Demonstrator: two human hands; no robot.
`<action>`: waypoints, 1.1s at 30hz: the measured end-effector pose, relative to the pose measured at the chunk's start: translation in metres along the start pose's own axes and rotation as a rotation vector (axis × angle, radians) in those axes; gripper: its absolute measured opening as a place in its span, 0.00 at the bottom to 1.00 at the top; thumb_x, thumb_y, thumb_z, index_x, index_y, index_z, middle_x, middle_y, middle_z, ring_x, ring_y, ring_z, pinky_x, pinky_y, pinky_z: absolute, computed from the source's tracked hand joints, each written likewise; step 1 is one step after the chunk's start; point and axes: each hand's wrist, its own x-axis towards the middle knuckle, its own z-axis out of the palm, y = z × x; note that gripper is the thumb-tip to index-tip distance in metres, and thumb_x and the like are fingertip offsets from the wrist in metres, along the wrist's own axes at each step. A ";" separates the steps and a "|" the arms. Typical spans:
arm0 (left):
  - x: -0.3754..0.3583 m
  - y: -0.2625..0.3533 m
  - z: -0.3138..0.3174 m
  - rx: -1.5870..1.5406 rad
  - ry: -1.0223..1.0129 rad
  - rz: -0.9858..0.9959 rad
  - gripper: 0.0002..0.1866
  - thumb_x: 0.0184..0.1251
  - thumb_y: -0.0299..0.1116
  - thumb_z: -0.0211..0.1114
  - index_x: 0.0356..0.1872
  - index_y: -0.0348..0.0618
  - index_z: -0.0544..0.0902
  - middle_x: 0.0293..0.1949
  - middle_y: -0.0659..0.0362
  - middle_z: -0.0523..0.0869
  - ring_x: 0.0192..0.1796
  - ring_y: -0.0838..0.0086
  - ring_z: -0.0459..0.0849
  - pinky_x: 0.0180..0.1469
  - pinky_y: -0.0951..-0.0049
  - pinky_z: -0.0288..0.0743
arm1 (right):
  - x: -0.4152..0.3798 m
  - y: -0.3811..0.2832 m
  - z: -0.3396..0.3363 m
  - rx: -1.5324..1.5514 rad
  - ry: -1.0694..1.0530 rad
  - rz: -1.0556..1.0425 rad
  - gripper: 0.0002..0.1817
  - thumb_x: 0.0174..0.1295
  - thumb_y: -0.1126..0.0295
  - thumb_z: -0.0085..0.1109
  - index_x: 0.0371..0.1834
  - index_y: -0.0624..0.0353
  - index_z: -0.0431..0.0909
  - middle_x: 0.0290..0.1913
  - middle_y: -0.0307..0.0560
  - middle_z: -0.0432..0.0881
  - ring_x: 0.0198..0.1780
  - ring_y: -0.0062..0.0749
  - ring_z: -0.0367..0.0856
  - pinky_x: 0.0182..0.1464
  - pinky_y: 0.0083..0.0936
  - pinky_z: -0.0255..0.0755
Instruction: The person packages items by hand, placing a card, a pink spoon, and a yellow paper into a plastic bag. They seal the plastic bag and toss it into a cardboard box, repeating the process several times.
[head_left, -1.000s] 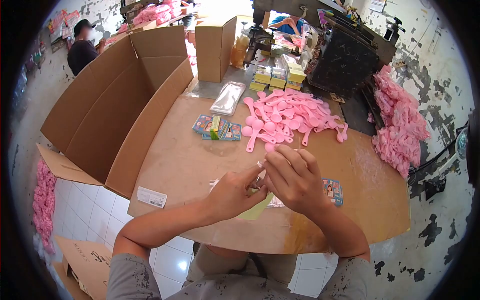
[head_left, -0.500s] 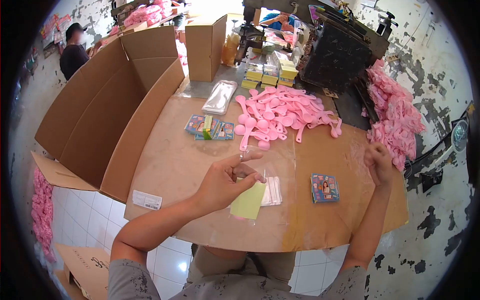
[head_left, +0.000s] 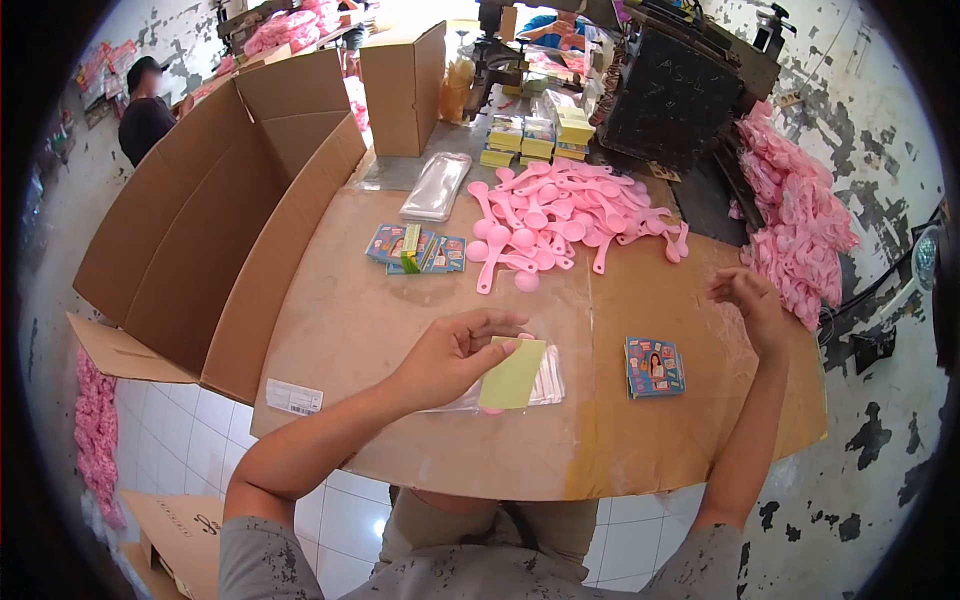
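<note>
My left hand (head_left: 452,352) holds a clear plastic bag (head_left: 520,378) with a yellow-green card and a pink spoon inside, low over the cardboard-covered table (head_left: 400,300). My right hand (head_left: 748,302) hangs empty to the right, fingers loosely apart, above the table's right side. A small stack of printed picture cards (head_left: 654,366) lies between the two hands. Farther back a pile of pink plastic spoons (head_left: 570,220) is spread out, with more printed cards (head_left: 418,250) to its left.
A large open cardboard box (head_left: 210,200) stands at the left. Clear bags (head_left: 436,186), a small box (head_left: 402,88), yellow packs (head_left: 540,135) and a dark machine (head_left: 670,95) are at the back. Bagged pink spoons (head_left: 800,220) are heaped at right. A person (head_left: 145,105) sits far left.
My hands were together on the bag a second ago. The right hand let go, swung out right and opened. The left hand lowered the bag toward the table.
</note>
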 end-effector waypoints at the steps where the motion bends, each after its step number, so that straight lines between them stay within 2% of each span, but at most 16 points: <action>1: 0.002 -0.005 -0.002 -0.056 -0.005 0.003 0.18 0.83 0.27 0.61 0.67 0.30 0.80 0.58 0.51 0.91 0.58 0.75 0.89 0.60 0.75 0.83 | -0.001 0.014 -0.010 -0.479 0.125 0.119 0.21 0.68 0.79 0.56 0.65 0.63 0.81 0.62 0.54 0.87 0.63 0.53 0.84 0.64 0.46 0.77; 3: 0.003 -0.007 -0.007 -0.006 -0.019 0.004 0.18 0.84 0.29 0.60 0.68 0.32 0.80 0.58 0.52 0.91 0.58 0.76 0.89 0.59 0.76 0.82 | -0.006 0.035 -0.021 -1.443 0.381 0.344 0.20 0.69 0.80 0.53 0.62 0.64 0.82 0.63 0.56 0.86 0.64 0.54 0.84 0.64 0.46 0.78; 5: 0.003 -0.007 -0.010 0.044 -0.017 -0.001 0.18 0.85 0.31 0.60 0.68 0.33 0.81 0.57 0.54 0.92 0.57 0.77 0.89 0.57 0.77 0.82 | -0.017 0.027 -0.015 -1.983 0.186 0.364 0.20 0.67 0.84 0.50 0.60 0.65 0.82 0.59 0.60 0.87 0.60 0.59 0.85 0.62 0.48 0.78; 7: 0.002 -0.006 -0.009 0.085 0.002 -0.013 0.18 0.86 0.33 0.60 0.67 0.34 0.82 0.56 0.55 0.92 0.54 0.78 0.89 0.54 0.78 0.82 | -0.023 0.018 -0.017 -1.529 0.532 -0.119 0.17 0.67 0.83 0.52 0.56 0.65 0.83 0.57 0.59 0.88 0.59 0.59 0.86 0.62 0.46 0.78; 10: 0.002 0.000 -0.007 0.123 0.011 -0.103 0.18 0.86 0.35 0.61 0.64 0.32 0.84 0.54 0.55 0.92 0.53 0.79 0.90 0.55 0.77 0.84 | -0.018 -0.039 0.038 -1.241 0.495 0.068 0.13 0.69 0.79 0.59 0.55 0.65 0.84 0.54 0.53 0.89 0.56 0.44 0.88 0.58 0.39 0.80; 12: 0.002 -0.006 -0.004 0.119 0.040 -0.042 0.17 0.86 0.36 0.61 0.63 0.36 0.86 0.52 0.58 0.93 0.50 0.82 0.90 0.48 0.78 0.84 | -0.005 -0.044 0.069 -0.704 0.205 0.138 0.16 0.71 0.72 0.65 0.60 0.63 0.83 0.51 0.48 0.89 0.53 0.29 0.87 0.54 0.31 0.80; 14: 0.000 -0.008 0.000 0.094 0.058 0.004 0.17 0.86 0.37 0.61 0.63 0.38 0.87 0.52 0.60 0.93 0.48 0.83 0.89 0.45 0.78 0.83 | 0.003 -0.050 0.131 -0.436 -0.042 0.131 0.18 0.73 0.69 0.67 0.63 0.62 0.83 0.49 0.47 0.88 0.50 0.25 0.87 0.51 0.27 0.80; 16: 0.000 -0.007 0.006 0.048 0.061 0.036 0.17 0.86 0.37 0.61 0.63 0.39 0.87 0.52 0.60 0.93 0.48 0.83 0.89 0.45 0.78 0.83 | 0.003 -0.053 0.189 -0.291 -0.246 -0.116 0.18 0.72 0.69 0.69 0.62 0.62 0.85 0.49 0.44 0.89 0.47 0.27 0.87 0.49 0.27 0.80; 18: -0.001 -0.007 0.007 0.068 0.063 0.035 0.17 0.86 0.39 0.61 0.62 0.39 0.87 0.51 0.61 0.93 0.48 0.83 0.89 0.45 0.78 0.83 | 0.001 -0.051 0.230 -0.206 -0.217 -0.223 0.17 0.70 0.68 0.71 0.59 0.61 0.85 0.49 0.44 0.89 0.46 0.27 0.87 0.50 0.25 0.80; 21: -0.001 -0.009 0.007 0.087 0.067 0.035 0.17 0.85 0.38 0.63 0.61 0.38 0.88 0.51 0.60 0.93 0.49 0.82 0.90 0.47 0.77 0.85 | 0.007 -0.037 0.247 -0.193 -0.219 -0.155 0.16 0.71 0.70 0.70 0.59 0.62 0.85 0.49 0.42 0.88 0.47 0.24 0.86 0.53 0.23 0.80; 24: -0.001 -0.012 0.005 0.070 0.097 0.045 0.15 0.83 0.35 0.65 0.60 0.37 0.88 0.50 0.58 0.93 0.49 0.80 0.90 0.49 0.76 0.87 | 0.006 -0.019 0.255 0.222 -0.213 0.037 0.12 0.73 0.72 0.68 0.55 0.64 0.85 0.49 0.40 0.88 0.48 0.21 0.85 0.53 0.23 0.80; 28: 0.001 -0.017 0.001 0.060 0.121 0.019 0.13 0.79 0.29 0.69 0.57 0.35 0.89 0.50 0.56 0.93 0.48 0.78 0.91 0.51 0.74 0.89 | 0.005 -0.010 0.253 0.280 -0.185 0.072 0.09 0.73 0.74 0.67 0.53 0.65 0.86 0.49 0.38 0.87 0.49 0.20 0.85 0.54 0.23 0.80; 31: 0.000 -0.021 -0.001 0.125 0.139 0.077 0.11 0.77 0.26 0.70 0.56 0.35 0.89 0.49 0.56 0.93 0.48 0.76 0.92 0.50 0.74 0.90 | 0.003 -0.007 0.250 0.300 -0.168 0.067 0.08 0.73 0.75 0.67 0.51 0.65 0.86 0.49 0.39 0.86 0.50 0.20 0.85 0.54 0.22 0.79; 33: -0.001 -0.018 -0.005 0.273 0.119 0.170 0.11 0.75 0.24 0.71 0.54 0.35 0.90 0.48 0.55 0.94 0.48 0.75 0.93 0.50 0.74 0.89 | 0.002 -0.009 0.249 0.347 -0.175 0.070 0.07 0.72 0.77 0.67 0.50 0.65 0.87 0.49 0.39 0.85 0.50 0.20 0.85 0.54 0.22 0.79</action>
